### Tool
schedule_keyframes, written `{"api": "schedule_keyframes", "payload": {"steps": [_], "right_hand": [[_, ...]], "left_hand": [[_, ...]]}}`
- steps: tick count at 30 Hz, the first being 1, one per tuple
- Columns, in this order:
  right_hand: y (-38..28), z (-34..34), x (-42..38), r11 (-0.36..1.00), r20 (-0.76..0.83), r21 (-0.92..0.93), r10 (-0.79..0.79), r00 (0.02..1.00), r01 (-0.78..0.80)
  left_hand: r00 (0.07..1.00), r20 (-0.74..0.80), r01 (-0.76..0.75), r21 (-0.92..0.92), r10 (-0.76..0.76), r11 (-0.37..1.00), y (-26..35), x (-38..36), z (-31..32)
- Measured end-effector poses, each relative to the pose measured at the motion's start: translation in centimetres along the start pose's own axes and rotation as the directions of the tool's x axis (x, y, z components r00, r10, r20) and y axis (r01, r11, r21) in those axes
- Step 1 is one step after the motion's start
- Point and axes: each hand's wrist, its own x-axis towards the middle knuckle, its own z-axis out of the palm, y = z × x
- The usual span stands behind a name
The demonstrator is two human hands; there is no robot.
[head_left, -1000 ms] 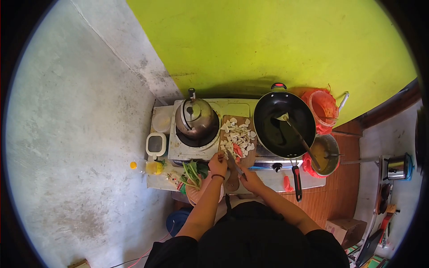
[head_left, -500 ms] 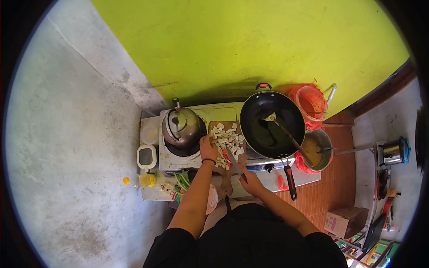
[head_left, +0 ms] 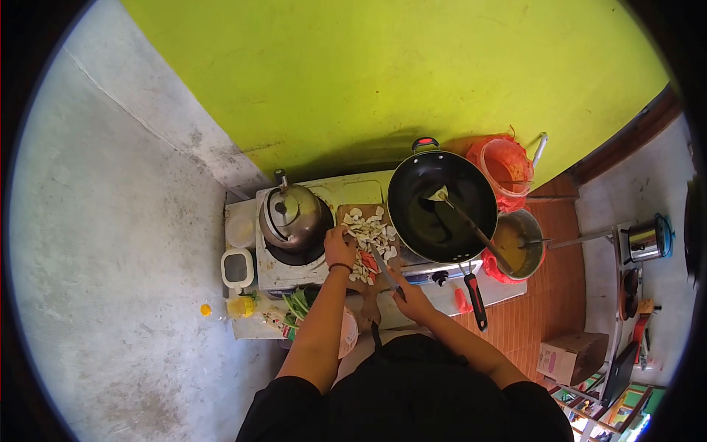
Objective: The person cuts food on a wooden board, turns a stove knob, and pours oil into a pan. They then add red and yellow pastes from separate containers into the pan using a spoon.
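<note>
A wooden cutting board (head_left: pixel 362 295) lies on the stove top, covered with several pale cut pieces (head_left: pixel 370 231) and a few red ones. My left hand (head_left: pixel 339 249) rests on the left side of that pile, fingers bent over the pieces. My right hand (head_left: pixel 412 297) grips a knife (head_left: pixel 384 267) by its handle, with the blade pointing up into the pile. A black wok (head_left: pixel 440 205) with a spatula (head_left: pixel 464 221) in it sits just right of the board.
A metal kettle (head_left: pixel 289 214) stands on the left burner. Red bucket (head_left: pixel 507 163) and a pot of yellow liquid (head_left: pixel 516 243) sit right of the wok. Greens (head_left: pixel 298 302), a small lidded container (head_left: pixel 237 267) and a yellow bottle (head_left: pixel 234 307) lie at the left front.
My left hand has moved from the near edge of the board up onto the pile of pieces. The view has shifted, so everything sits further left in frame.
</note>
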Motion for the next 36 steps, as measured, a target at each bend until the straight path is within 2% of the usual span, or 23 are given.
{"api": "schedule_keyframes", "payload": {"steps": [4, 5, 8, 10, 13, 17, 20, 22, 26, 28, 31, 34, 36], "right_hand": [[-0.1, 0.4, 0.2, 0.999, 0.006, -0.001, -0.043, 0.999, 0.043], [-0.3, 0.4, 0.2, 0.998, 0.009, 0.001, -0.058, 0.998, 0.058], [-0.2, 0.6, 0.1, 0.999, 0.075, -0.031, -0.028, 0.997, 0.03], [0.2, 1.1, 0.0, 0.992, 0.115, -0.086, -0.078, 0.99, 0.088], [0.1, 1.8, -0.2, 0.977, 0.205, -0.13, -0.137, 0.969, 0.166], [0.4, 3.3, 0.1, 0.95, 0.29, -0.188, -0.187, 0.939, 0.248], [-1.0, 3.3, 0.3, 0.951, 0.354, -0.271, -0.043, 0.934, 0.147], [0.1, 4.2, 0.5, 0.948, 0.273, -0.283, -0.063, 0.96, 0.143], [0.5, 4.3, 0.5, 0.946, 0.186, -0.279, -0.113, 0.976, 0.163], [0.3, 4.4, 0.4, 0.948, 0.196, -0.278, -0.103, 0.975, 0.156], [-0.4, 4.5, 0.0, 0.943, 0.235, -0.288, -0.102, 0.967, 0.17], [-1.2, 4.5, -0.3, 0.934, 0.288, -0.321, -0.065, 0.955, 0.16], [-1.3, 4.6, -0.4, 0.925, 0.303, -0.349, -0.041, 0.952, 0.151]], "left_hand": [[0.999, -0.044, -0.009, -0.12, 0.003, 0.993, 1.0, -0.8, -1.1], [0.998, -0.055, 0.015, -0.204, -0.027, 0.979, 1.1, -1.1, -1.1], [0.991, -0.075, 0.07, -0.44, -0.114, 0.895, 0.4, -1.8, -1.0], [0.983, -0.078, 0.093, -0.572, -0.167, 0.815, -1.5, -2.1, -0.1], [0.962, -0.085, 0.136, -0.669, -0.258, 0.73, -3.6, -3.3, 0.3], [0.947, -0.173, 0.123, -0.587, -0.272, 0.8, -5.7, -5.1, -0.2], [0.927, -0.196, 0.202, -0.463, -0.321, 0.863, -2.7, -7.5, -3.3], [0.915, -0.207, 0.249, -0.386, -0.347, 0.888, -2.7, -8.7, -3.8], [0.96, -0.156, 0.192, -0.241, -0.233, 0.951, -4.4, -10.4, -3.1], [0.971, -0.078, 0.205, -0.228, -0.228, 0.952, -4.3, -10.7, -3.0], [0.963, -0.093, 0.227, -0.225, -0.253, 0.948, -4.2, -10.8, -2.8], [0.975, -0.123, 0.178, -0.083, -0.187, 0.981, -4.7, -10.7, -2.4], [0.968, -0.119, 0.211, -0.092, -0.221, 0.973, -4.7, -10.8, -2.2]]}}
